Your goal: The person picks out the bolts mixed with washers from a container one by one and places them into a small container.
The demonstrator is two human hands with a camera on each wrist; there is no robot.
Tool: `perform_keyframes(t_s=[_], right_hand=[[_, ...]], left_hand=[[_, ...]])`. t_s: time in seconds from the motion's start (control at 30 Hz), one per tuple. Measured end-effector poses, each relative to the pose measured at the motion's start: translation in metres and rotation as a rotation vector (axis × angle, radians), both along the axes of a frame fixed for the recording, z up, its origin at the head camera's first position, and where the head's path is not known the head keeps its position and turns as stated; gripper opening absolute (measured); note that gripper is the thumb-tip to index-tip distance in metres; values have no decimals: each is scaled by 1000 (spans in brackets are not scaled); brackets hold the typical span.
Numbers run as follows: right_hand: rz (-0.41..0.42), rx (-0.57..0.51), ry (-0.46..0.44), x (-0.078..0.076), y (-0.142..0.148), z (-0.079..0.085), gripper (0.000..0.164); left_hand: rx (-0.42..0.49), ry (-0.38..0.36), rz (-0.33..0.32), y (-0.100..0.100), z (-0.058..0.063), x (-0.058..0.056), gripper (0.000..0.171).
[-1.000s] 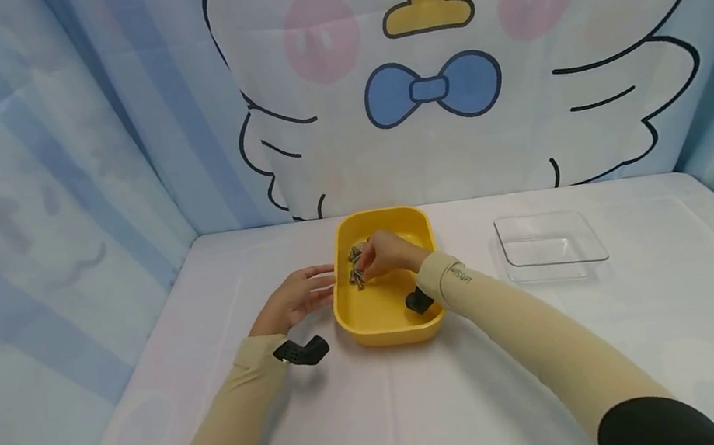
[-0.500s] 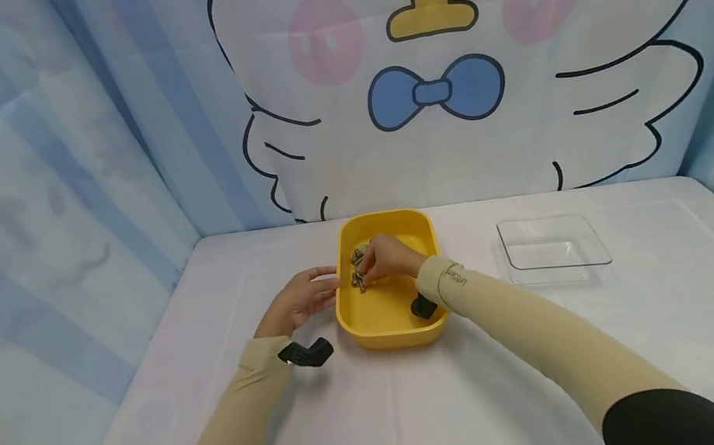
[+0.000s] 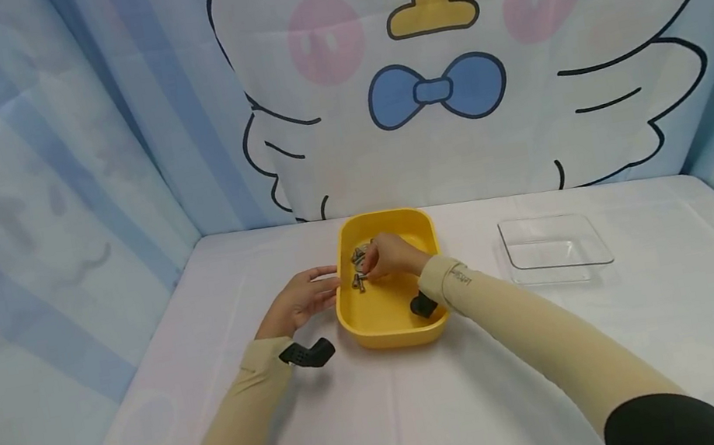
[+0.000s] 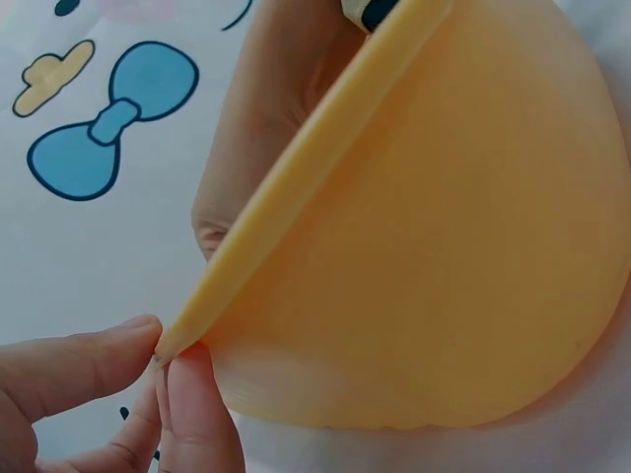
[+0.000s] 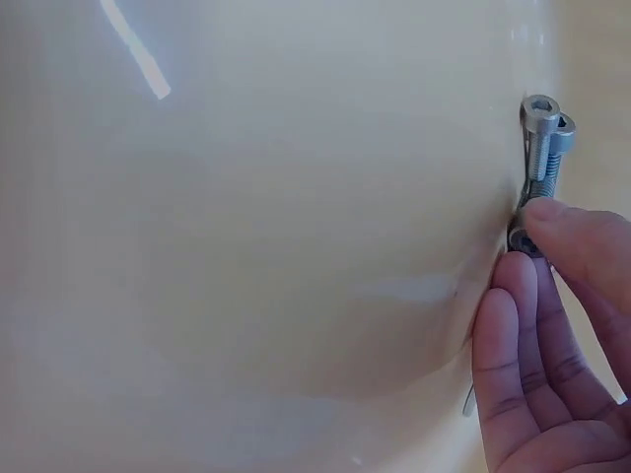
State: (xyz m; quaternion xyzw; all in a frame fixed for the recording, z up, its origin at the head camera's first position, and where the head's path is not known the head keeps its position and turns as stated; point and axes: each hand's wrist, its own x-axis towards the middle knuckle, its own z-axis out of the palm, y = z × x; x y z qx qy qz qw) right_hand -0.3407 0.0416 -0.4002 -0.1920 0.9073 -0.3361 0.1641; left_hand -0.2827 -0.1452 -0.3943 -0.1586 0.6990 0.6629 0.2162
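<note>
A yellow plastic tray [image 3: 385,328] stands at the middle of the table. My left hand [image 3: 299,300] is at its left side; in the left wrist view the thumb and a finger pinch the rim [image 4: 286,182] between them. My right hand [image 3: 392,254] reaches inside the tray, over several metal socket-head screws [image 3: 359,283] along the left wall. In the right wrist view, thumb and fingertips pinch one screw [image 5: 525,242], mostly hidden by them. Other screws [image 5: 541,118] lie just beyond the fingertips, hex sockets showing.
A clear plastic box [image 3: 554,245] stands to the right of the tray on the white-covered table [image 3: 390,421]. Behind hangs a cloth [image 3: 446,160] with a cartoon bird, and blue striped cloth [image 3: 46,227] closes the left side.
Both hands stay nearly in place. The right fingertips shift slightly among the screws, and the head view has moved a little.
</note>
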Motion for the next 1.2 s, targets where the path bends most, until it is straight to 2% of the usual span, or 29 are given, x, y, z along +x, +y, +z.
perform_keyframes(t_s=[0.47, 0.93, 1.2], right_hand=[[17, 10, 12, 0, 0, 0, 13], [72, 65, 82, 1, 0, 0, 9], [67, 76, 67, -2, 0, -2, 8]], left_hand=[[-26, 26, 3, 1, 0, 2, 48], [0, 45, -3, 3, 3, 6, 49], [-30, 30, 7, 4, 4, 6, 48]])
